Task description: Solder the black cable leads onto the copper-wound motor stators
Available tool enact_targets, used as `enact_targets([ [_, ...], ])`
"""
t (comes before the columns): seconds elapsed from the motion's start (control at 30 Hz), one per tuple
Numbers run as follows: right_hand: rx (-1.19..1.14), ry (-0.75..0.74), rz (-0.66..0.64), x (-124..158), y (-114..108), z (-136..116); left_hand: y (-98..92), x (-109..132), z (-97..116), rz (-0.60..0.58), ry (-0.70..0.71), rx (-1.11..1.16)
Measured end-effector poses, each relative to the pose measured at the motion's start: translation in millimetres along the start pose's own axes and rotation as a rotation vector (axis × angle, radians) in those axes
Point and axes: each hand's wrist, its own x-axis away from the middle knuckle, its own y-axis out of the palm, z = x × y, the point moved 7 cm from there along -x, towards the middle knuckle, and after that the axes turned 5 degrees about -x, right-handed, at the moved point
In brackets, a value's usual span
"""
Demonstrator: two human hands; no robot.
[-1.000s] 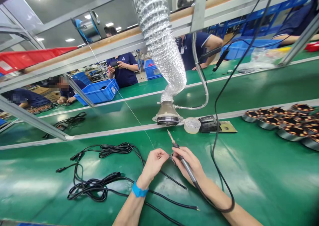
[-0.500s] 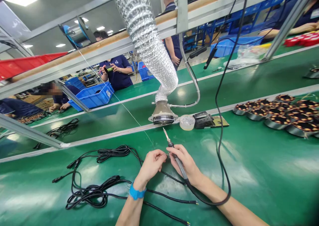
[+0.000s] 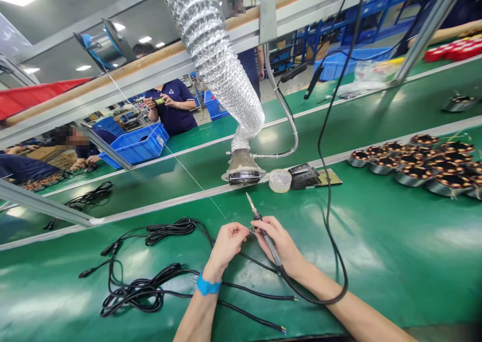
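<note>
My right hand [image 3: 280, 244] is wrapped round a soldering iron [image 3: 263, 227] whose tip points up and away. My left hand [image 3: 226, 244], with a blue wristband, is pinched shut close beside it; both sets of fingertips meet on a small part [image 3: 251, 229] that I cannot make out. A thin solder wire [image 3: 181, 163] runs down from a spool at the upper left to my left fingers. Black cables [image 3: 150, 281] lie on the green bench left of and under my hands.
A silver fume duct [image 3: 241, 166] ends just beyond my hands, with a round container [image 3: 279, 180] and a black iron stand [image 3: 307, 175] beside it. Several copper-wound stators [image 3: 414, 163] sit at the right. Other people work behind blue bins [image 3: 137, 146] across the belt.
The view has shifted slightly; my hands stay together with the iron, and the person behind the duct has moved.
</note>
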Motion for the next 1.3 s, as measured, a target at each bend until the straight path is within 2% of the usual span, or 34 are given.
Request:
enact_targets([
  [0.3, -0.093, 0.206, 0.131, -3.3, -2.7, 7.3, 1.4, 2.0, 2.5, -0.014, -0.005, 0.024],
  [0.43, -0.056, 0.207, 0.105, 2.4, -4.8, 9.8, 0.8, 0.1, 1.0, -0.024, -0.002, 0.021],
  [0.63, 0.15, 0.181, 0.009, 17.4, -10.6, 20.6, -0.5, 0.5, 0.6, -0.042, -0.017, 0.022],
  [0.77, 0.144, 0.131, -0.029, 16.0, -5.7, 24.9, 2.1, 2.6, 2.0, -0.086, -0.013, 0.035],
  [1.0, 0.165, 0.12, -0.035, 9.8, -2.2, 31.6, -2.9, -1.0, -0.3, 0.027, 0.024, -0.042],
  [1.2, 0.12, -0.033, 0.164, 4.9, -29.7, 5.1, -2.4, -2.9, -1.3, 0.072, 0.067, -0.061],
  [1.3, 0.069, -0.06, 0.245, 8.1, -44.6, -8.7, -2.8, -3.2, -0.9, 0.103, 0.088, -0.082],
])
